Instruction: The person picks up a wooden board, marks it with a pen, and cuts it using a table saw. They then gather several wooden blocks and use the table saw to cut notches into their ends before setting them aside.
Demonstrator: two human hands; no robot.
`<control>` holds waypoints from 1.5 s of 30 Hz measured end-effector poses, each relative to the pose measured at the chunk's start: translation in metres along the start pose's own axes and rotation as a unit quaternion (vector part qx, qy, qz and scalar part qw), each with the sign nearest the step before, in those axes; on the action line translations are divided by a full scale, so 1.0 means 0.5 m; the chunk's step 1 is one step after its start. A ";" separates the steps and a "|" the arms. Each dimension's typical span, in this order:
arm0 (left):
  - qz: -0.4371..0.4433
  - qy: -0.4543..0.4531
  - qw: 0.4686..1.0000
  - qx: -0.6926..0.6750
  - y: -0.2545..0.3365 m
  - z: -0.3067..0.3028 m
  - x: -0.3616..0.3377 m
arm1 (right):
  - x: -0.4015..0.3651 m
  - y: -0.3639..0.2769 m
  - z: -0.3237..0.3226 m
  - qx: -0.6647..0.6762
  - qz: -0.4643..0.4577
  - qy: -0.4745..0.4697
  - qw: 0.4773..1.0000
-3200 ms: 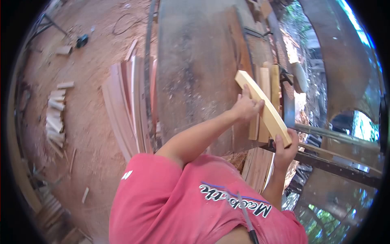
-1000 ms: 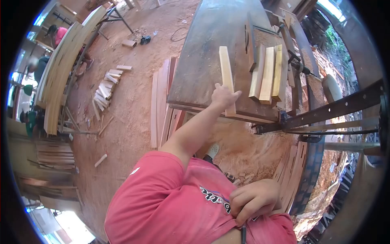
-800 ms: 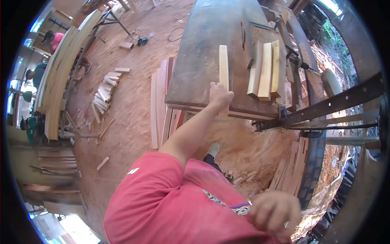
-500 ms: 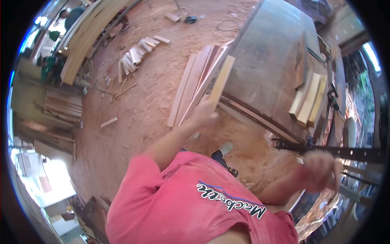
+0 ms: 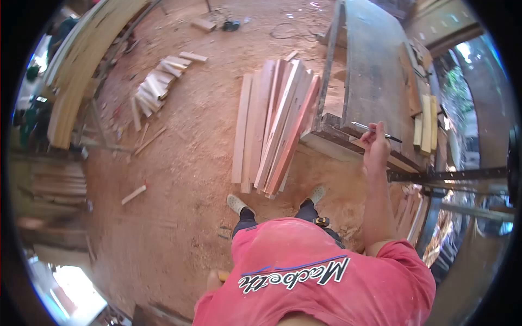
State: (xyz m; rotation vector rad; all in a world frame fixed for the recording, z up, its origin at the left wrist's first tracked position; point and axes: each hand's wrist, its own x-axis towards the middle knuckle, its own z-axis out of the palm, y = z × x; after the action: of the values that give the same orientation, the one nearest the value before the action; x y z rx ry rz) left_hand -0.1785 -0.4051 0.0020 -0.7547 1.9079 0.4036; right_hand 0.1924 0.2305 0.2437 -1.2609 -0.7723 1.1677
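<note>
My right hand (image 5: 375,142) is raised over the near corner of the dark workbench (image 5: 375,70), its fingers closed on a thin pen-like tool (image 5: 389,137) that is pale at one end and dark at the other. Low in the view, my left hand (image 5: 214,281) is mostly hidden beside the red shirt, and its fingers do not show clearly. The short yellowish end of a wood piece (image 5: 223,276) sticks out next to it. In front of my feet, long reddish boards (image 5: 266,119) lie fanned out beside the bench.
Short offcuts (image 5: 155,87) lie in a row on the dusty floor. A stack of long planks (image 5: 81,70) stands at upper left. Yellowish wood blocks (image 5: 426,124) rest at the bench's right side, near a dark metal bar (image 5: 462,175).
My left hand has dropped from above the boards to beside my body with the wood piece. My right hand has moved up and left to the bench corner. The view has shifted.
</note>
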 end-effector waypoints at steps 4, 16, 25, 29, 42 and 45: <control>-0.043 -0.033 0.998 0.015 -0.012 -0.108 0.016 | -0.036 0.000 0.071 0.044 0.050 0.023 0.998; 0.275 -0.024 0.961 0.022 0.634 -0.054 -0.053 | 0.207 0.213 -0.004 -0.601 -0.239 0.152 0.748; 0.330 -0.025 0.909 0.254 1.053 -0.025 -0.126 | 0.143 0.207 0.064 -0.638 -0.195 0.270 0.694; 0.174 -0.041 0.941 0.288 1.185 0.031 -0.053 | 0.126 0.201 0.097 -0.540 -0.093 0.284 0.787; 0.524 -0.124 0.779 0.322 1.896 0.644 -0.634 | 0.315 0.102 0.165 -0.468 -0.068 0.437 0.765; 0.587 -0.122 0.684 0.415 1.909 0.812 -0.889 | 0.399 0.127 0.160 -0.533 -0.045 0.440 0.721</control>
State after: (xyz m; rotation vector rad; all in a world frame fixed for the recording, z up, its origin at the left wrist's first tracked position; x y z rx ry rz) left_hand -0.3956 0.6890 0.1738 1.1715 1.7926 0.2904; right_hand 0.1583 0.4383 0.1671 -2.4084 -0.7201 -0.2113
